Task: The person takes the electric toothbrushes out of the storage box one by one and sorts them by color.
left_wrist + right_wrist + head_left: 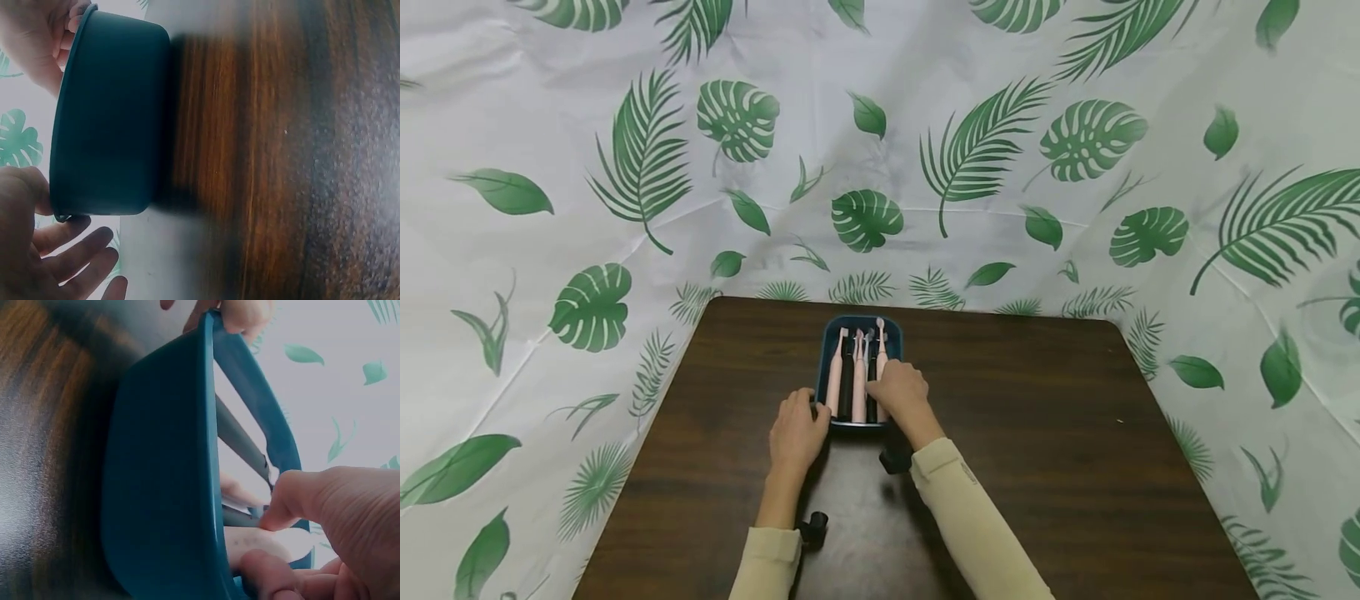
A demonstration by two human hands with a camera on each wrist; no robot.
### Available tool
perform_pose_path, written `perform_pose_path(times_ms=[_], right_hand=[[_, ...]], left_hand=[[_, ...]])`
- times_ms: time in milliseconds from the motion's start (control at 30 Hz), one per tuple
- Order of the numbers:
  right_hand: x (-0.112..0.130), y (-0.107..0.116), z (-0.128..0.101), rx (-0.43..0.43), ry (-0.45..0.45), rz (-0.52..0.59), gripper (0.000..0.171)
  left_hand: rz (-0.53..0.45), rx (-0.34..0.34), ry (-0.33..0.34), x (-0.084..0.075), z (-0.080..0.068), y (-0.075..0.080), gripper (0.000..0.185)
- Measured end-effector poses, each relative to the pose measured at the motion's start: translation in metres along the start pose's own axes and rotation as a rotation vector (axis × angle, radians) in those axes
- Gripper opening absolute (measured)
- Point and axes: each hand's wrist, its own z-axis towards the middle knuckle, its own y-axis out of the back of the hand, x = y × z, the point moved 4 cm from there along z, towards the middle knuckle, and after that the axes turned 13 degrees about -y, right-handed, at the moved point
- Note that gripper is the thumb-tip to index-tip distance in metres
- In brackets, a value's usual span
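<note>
The dark teal tray [859,333] sat on the brown worktop [1037,433], toward the far edge and about centred across it; it held several electric toothbrushes [858,375] laid lengthwise, pink handles alternating with black ones, heads pointing away from the person. The right hand [901,392] reached over the tray's near rim at its right side; in the right wrist view the fingers [294,500] curled down into the tray and pinched at a handle there, apparently a pink one at the tray's right, though which exactly could not be told. The left hand [797,433] rested at the tray's near left corner; the left wrist view showed the thumb at the rim and the fingers [75,250] loosely spread beside the tray wall [112,119], touching rather than clutching.

Judgement on the step in hand, drawing one brush out of the tray: the brushes lay packed side by side, so the pinch should close on one handle only; lift the near end first, then slide it toward the person, to avoid dragging neighbours; the left hand should press the tray down against the worktop, since the tray looked light and could tip or skid toward the pull.

Beyond the worktop, white sheeting with green leaf print [865,217] hung on all sides.
</note>
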Motion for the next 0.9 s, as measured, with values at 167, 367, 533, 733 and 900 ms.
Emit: perform_pose_path(times_ms=[167,367,533,733,900], right_hand=[[-0.006,0.003,-0.008,-0.063,-0.001,0.022,0.043],[-0.005,0.027,-0.014,-0.196,0.021,0.046,0.053],[-0.006,0.053,-0.017,-0.285,0.082,0.154,0.035],[-0.017,0.081,-0.008,-0.317,0.082,0.242,0.030],[-0.031,0.097,0.008,-0.285,0.062,0.244,0.030]], left_hand=[[0.035,0.008,0.008,-0.002,-0.007,-0.002,0.042],[0.040,0.011,0.002,-0.005,-0.005,0.001,0.042],[0.017,0.027,0.005,-0.002,-0.004,-0.001,0.044],[-0.023,0.017,0.013,0.003,-0.007,-0.005,0.045],[-0.044,-0.005,0.016,0.004,-0.005,-0.006,0.043]])
